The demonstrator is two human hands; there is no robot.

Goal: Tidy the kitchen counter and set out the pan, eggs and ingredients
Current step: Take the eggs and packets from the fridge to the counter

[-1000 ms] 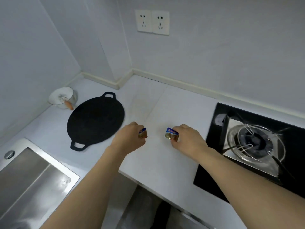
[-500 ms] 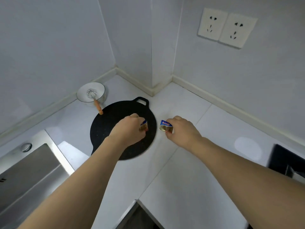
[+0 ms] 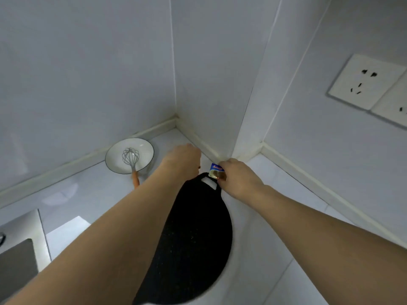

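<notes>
A flat black pan (image 3: 193, 243) with loop handles lies on the white counter (image 3: 273, 260), partly under my left forearm. My right hand (image 3: 239, 179) pinches a small gold packet with a blue label (image 3: 217, 171) just above the pan's far handle. My left hand (image 3: 184, 160) is curled above the same handle near the corner; only a sliver of what it holds shows, so I cannot identify it. A white bowl (image 3: 128, 154) holding a wire whisk with an orange handle (image 3: 131, 161) stands at the back left.
Two walls meet in a corner with a projecting column right behind my hands. A double wall socket (image 3: 370, 84) is at the right. The steel sink's edge (image 3: 19, 256) shows at the lower left.
Both hands have moved left and away, from the counter beside the hob, over the pan, to its far handle by the corner. The view turned left; the hob is out of sight.
</notes>
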